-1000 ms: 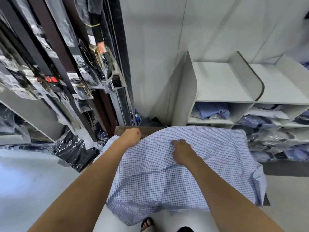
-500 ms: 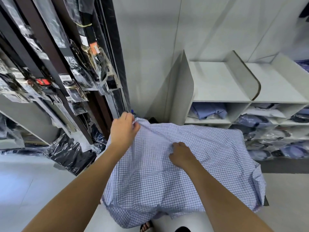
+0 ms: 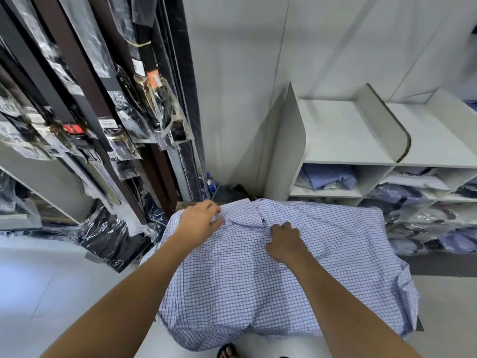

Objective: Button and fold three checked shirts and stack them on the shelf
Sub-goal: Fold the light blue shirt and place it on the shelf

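A blue-and-white checked shirt (image 3: 258, 288) lies spread over a small brown table (image 3: 185, 204), hanging over its front and right edges. Its collar sits at the far edge, between my hands. My left hand (image 3: 198, 222) holds a fold of cloth at the shirt's far left, beside the collar. My right hand (image 3: 284, 241) pinches the fabric near the placket, just below the collar, fingers curled into the cloth. The white shelf (image 3: 343, 135) stands behind the table to the right, its top compartments bare.
Lower cubbies hold folded blue shirts (image 3: 327, 175) and bagged garments (image 3: 423, 218). A rack of plastic-wrapped belts and dark clothing (image 3: 108, 125) hangs at the left. Black bagged items (image 3: 108, 236) lie on the floor left of the table. A sandalled foot (image 3: 227, 351) shows below the shirt.
My left hand lifted a fold of the shirt, then brought it down over the far left by the collar. The collar now lies flatter. My right hand stayed near the placket.
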